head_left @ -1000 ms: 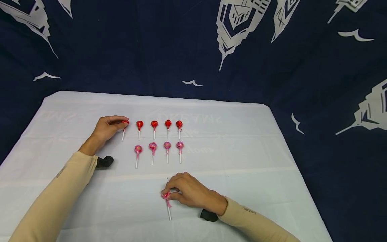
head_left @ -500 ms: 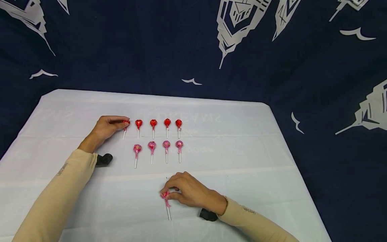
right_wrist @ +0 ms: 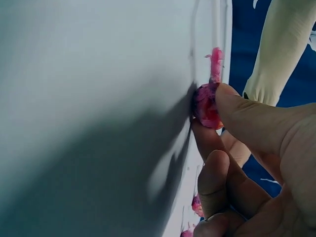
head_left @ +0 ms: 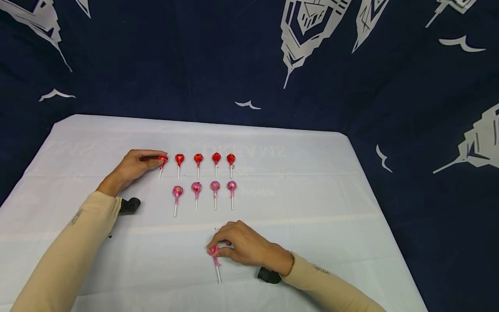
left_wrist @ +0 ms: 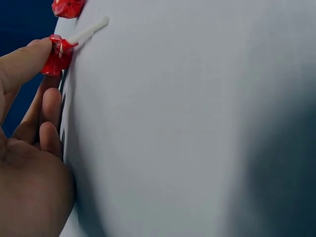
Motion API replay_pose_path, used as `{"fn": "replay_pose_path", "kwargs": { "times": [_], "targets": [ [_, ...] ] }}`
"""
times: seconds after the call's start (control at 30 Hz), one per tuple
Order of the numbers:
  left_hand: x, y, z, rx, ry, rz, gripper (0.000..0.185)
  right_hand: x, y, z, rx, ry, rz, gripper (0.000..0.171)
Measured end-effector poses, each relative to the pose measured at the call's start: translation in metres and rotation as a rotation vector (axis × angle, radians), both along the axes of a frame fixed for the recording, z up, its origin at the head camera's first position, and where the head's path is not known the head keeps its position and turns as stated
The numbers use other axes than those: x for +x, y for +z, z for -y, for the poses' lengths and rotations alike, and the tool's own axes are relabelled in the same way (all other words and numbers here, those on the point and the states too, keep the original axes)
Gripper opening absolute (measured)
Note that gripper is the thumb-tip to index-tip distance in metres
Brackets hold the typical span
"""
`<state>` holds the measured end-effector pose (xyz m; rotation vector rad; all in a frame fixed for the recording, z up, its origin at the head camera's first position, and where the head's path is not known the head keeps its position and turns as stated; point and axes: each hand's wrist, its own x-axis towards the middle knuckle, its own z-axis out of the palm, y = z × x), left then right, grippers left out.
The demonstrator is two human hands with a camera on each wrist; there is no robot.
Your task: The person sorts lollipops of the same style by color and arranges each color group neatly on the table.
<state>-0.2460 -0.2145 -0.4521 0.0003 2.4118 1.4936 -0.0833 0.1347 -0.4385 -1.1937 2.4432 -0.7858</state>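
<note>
My left hand (head_left: 134,168) pinches the candy head of a red lollipop (head_left: 163,160) between thumb and fingers at the left end of the back row. Its white stick points toward me; in the left wrist view the red wrapper (left_wrist: 59,57) shows beyond the thumb. Nearer the front, my right hand (head_left: 245,245) holds a pink lollipop (head_left: 213,251) by its head, thumb on one side and a finger on the other. That head (right_wrist: 207,106) sits close to the white cloth in the right wrist view.
Several red lollipops (head_left: 198,158) continue the back row. Before them lies a row of several pink lollipops (head_left: 196,187), sticks toward me. A white cloth (head_left: 312,195) covers the table; a dark blue patterned curtain (head_left: 175,60) hangs behind it.
The red lollipop under my left hand has shifted very slightly, and the left forearm has moved a little leftward. My right hand and the pink lollipop stay nearly still.
</note>
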Motion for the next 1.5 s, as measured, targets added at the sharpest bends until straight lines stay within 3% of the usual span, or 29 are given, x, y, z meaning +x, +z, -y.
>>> {"fn": "replay_pose_path", "kwargs": {
  "times": [0.33, 0.83, 1.13, 1.27, 1.5],
  "targets": [
    [-0.003, 0.002, 0.000, 0.003, 0.000, 0.007, 0.047, -0.011, 0.008, 0.010, -0.066, 0.021, 0.099, 0.019],
    [-0.003, -0.002, -0.001, 0.019, -0.001, 0.013, 0.048, -0.068, 0.022, 0.062, -0.122, -0.077, -0.009, 0.023],
    [-0.001, -0.004, 0.002, 0.048, 0.010, 0.016, 0.046, -0.095, 0.022, 0.106, -0.008, -0.205, -0.162, 0.021],
    [-0.001, -0.003, 0.002, 0.066, 0.004, 0.012, 0.046, -0.105, 0.021, 0.124, 0.013, -0.236, -0.181, 0.022],
    [0.000, -0.002, 0.002, 0.060, -0.009, -0.010, 0.047, -0.108, 0.020, 0.147, 0.103, -0.270, -0.237, 0.022]
  ]
}}
